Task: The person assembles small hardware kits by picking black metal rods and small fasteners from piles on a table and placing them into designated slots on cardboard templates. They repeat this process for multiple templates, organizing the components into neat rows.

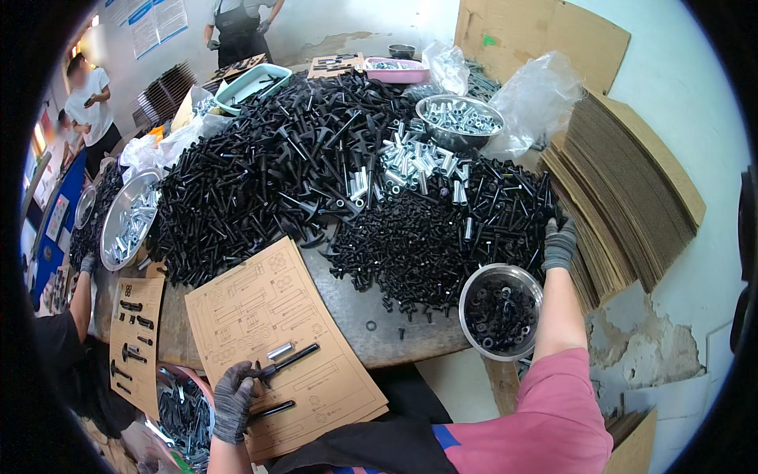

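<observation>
My left hand (pixel 233 401), in a grey knit glove, rests on a brown printed card (pixel 229 316) with its fingers curled at the head of a black T-head bolt (pixel 292 362). A silver sleeve (pixel 279 351) lies just above that bolt. Another black bolt (pixel 272 411) lies beside the hand, its near end hidden by the glove. Far to the right, my right hand (pixel 560 245), gloved alike, reaches to the edge of a heap of black bolts (pixel 509 207); its fingertips are mostly hidden. Below it stands a steel bowl (pixel 463 304) of black washers and nuts (pixel 499 316).
A large bolt pile (pixel 260 166) covers the table, with small black screws (pixel 399 245) and silver sleeves (pixel 414 162) on it. Stacked cardboard sheets (pixel 624 197) border the right. At left, a co-worker's arm (pixel 81 304) is near another card (pixel 150 359). Two people stand farther back.
</observation>
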### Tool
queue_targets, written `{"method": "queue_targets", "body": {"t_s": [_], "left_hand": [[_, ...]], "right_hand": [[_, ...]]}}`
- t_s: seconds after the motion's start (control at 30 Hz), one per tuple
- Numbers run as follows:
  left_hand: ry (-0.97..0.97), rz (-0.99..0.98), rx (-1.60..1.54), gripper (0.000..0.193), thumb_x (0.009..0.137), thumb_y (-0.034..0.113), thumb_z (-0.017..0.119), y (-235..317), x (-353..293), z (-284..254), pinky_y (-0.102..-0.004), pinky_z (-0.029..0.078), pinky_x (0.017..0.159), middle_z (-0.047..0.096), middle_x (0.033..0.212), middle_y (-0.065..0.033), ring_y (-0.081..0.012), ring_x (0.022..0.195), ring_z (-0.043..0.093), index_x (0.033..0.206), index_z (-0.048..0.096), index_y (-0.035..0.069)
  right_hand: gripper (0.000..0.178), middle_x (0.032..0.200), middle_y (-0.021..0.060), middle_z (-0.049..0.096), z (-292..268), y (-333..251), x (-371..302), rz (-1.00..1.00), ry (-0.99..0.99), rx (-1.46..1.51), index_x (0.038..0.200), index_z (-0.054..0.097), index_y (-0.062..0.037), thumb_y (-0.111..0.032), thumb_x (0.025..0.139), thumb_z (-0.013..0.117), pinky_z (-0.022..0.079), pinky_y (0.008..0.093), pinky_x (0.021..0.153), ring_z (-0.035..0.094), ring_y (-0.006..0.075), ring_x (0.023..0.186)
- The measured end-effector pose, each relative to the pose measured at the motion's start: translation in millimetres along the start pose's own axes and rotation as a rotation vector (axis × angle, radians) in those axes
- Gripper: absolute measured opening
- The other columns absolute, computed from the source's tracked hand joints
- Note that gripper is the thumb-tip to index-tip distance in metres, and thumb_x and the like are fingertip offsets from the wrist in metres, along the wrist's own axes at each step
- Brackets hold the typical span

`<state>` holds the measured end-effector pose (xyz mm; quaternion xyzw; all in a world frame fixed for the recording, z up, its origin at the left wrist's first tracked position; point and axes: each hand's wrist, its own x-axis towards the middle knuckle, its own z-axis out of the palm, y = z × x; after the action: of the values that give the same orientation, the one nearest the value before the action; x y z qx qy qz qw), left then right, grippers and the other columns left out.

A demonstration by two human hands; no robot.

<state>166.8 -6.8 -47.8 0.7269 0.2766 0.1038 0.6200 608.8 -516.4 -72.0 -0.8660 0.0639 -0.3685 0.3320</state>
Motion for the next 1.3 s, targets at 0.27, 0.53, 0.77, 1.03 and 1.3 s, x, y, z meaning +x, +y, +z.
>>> {"method": "queue_targets", "body": {"t_s": [0.27,0.53,0.77,1.03,1.3], "left_hand": [[-0.091,0.022,-0.004,0.031,0.082,0.003,0.051,15.4,10.8,7.4,-0.0222,0.045,0.068,0.057,0.096,-0.0088,-0.0125,0.081,0.053,0.113,0.047,-0.003],[-0.254,0.269,0.163,0.046,0.080,0.010,0.057,43.8,40.9,26.0,-0.0241,0.046,0.071,0.055,0.101,-0.0083,-0.0118,0.081,0.054,0.123,0.042,0.004],[-0.196,0.594,0.291,0.050,0.077,0.005,0.058,79.6,83.8,51.7,-0.0278,0.047,0.073,0.054,0.104,-0.0111,-0.0164,0.086,0.056,0.124,0.040,0.005],[-0.082,0.272,0.816,0.021,0.079,0.017,0.058,55.4,121.4,13.4,-0.0339,0.047,0.072,0.062,0.084,-0.0125,-0.0271,0.076,0.059,0.098,0.058,0.006],[-0.069,0.263,0.850,0.024,0.079,0.017,0.058,15.7,141.3,15.5,-0.0347,0.043,0.082,0.057,0.090,-0.0142,-0.0280,0.090,0.054,0.099,0.060,0.005]], "right_hand": [[0.025,0.080,0.0021,0.053,5.5,-109.1,5.0,0.204,-0.355,0.759,0.104,0.052,-0.0082,-0.008,0.080,0.059,0.038,0.0217,0.040,0.046,0.0073,0.051],[0.021,0.070,-0.0005,0.057,9.6,-273.7,-95.5,0.275,-1.156,0.991,0.096,0.059,-0.0095,-0.008,0.075,0.062,0.038,0.0205,0.042,0.049,0.0080,0.050],[0.029,0.077,0.0034,0.059,30.2,-349.7,-222.1,-0.058,-1.643,1.010,0.102,0.055,-0.0058,-0.011,0.075,0.064,0.045,0.0221,0.055,0.055,0.0094,0.063],[0.026,0.080,0.0119,0.059,87.4,-335.9,-260.7,-0.429,-1.224,0.625,0.097,0.053,-0.0027,-0.014,0.076,0.062,0.047,0.0298,0.065,0.058,0.0196,0.075],[0.029,0.083,0.0140,0.060,104.2,-338.3,-279.6,-0.467,-1.247,0.329,0.097,0.055,-0.0025,-0.018,0.074,0.063,0.047,0.0335,0.069,0.058,0.0244,0.075]]}}
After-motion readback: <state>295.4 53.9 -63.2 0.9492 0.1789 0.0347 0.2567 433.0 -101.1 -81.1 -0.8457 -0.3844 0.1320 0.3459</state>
